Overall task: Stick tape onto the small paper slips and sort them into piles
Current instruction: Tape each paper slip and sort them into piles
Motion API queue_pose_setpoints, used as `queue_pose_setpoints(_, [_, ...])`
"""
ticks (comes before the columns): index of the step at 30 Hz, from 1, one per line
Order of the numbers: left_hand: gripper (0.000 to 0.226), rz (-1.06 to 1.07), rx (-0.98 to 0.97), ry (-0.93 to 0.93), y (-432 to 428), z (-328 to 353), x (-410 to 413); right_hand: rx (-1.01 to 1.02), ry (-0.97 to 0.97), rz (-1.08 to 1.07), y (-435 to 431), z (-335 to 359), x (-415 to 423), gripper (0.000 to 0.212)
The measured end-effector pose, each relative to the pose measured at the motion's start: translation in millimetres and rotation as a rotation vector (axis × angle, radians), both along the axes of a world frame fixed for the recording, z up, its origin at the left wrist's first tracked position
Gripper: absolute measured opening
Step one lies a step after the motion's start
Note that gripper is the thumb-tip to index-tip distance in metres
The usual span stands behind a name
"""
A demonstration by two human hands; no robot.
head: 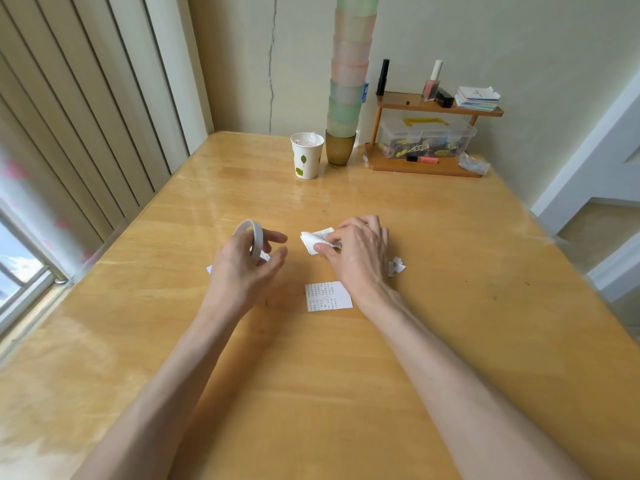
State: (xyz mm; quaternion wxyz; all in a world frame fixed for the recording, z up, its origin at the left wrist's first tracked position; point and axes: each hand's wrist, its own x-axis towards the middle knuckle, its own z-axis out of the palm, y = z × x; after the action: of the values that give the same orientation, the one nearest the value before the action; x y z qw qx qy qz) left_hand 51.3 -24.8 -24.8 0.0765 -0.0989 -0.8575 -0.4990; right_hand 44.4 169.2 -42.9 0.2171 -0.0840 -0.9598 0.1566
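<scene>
Gripping tape roll (pixel 254 241) in left hand (pixel 244 271), beyond and left of flat slip (pixel 328 296) on desk (pixel 450 258). Pinching folded slip (pixel 315 240) in right hand (pixel 358 252), just beyond flat slip. Scraps (pixel 396 266) to its right.

Over the table (pixel 450 209), our left hand (pixel 242 268) grips the tape roll (pixel 255 237); our right hand (pixel 356 251) pinches a slip (pixel 312 240).

A wooden table (pixel 346 202) against a cream wall (pixel 519 46), vertical blinds (pixel 69 116) beside a daylit window (pixel 17 265).
</scene>
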Motion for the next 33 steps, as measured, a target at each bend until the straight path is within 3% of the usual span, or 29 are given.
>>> queue_pose_setpoints(3, [0.008, 0.007, -0.005, -0.002, 0.8, 1.2, 0.7, -0.033, 0.047, 0.007, -3.2, -0.6, 2.1, 0.022])
queue_pose_setpoints(11, [0.021, 0.031, 0.103, -0.113, 5.9, 8.6, 5.0, -0.412, 0.181, 0.173, -1.8, 7.2, 33.7, 0.024])
queue_pose_setpoints(16, [0.02, -0.099, 0.273, -0.197, 9.9, 10.2, 11.3, -0.465, 0.105, 0.238, -0.8, 7.9, 55.5, 0.034])
queue_pose_setpoints(19, [0.022, -0.167, 0.287, -0.221, 9.8, 13.5, 14.3, -0.783, 0.021, 0.212, 3.9, 15.8, 61.7, 0.044])
queue_pose_setpoints(22, [0.021, -0.181, 0.268, -0.245, 10.1, 13.8, 15.9, -1.078, -0.02, 0.21, 11.6, 22.7, 66.0, 0.025])
queue_pose_setpoints(24, [0.02, -0.176, 0.246, -0.268, 10.6, 12.7, 15.7, -1.12, -0.015, 0.178, 14.1, 23.5, 67.9, 0.015])
queue_pose_setpoints(29, [0.019, -0.177, 0.209, -0.285, 11.4, 11.0, 16.1, -1.146, -0.07, 0.121, 16.3, 23.8, 69.9, 0.019])
queue_pose_setpoints(33, [0.012, -0.101, 0.197, -0.164, 7.5, 9.5, 12.9, -1.069, -0.143, 0.079, 22.7, 24.0, 71.9, 0.012])
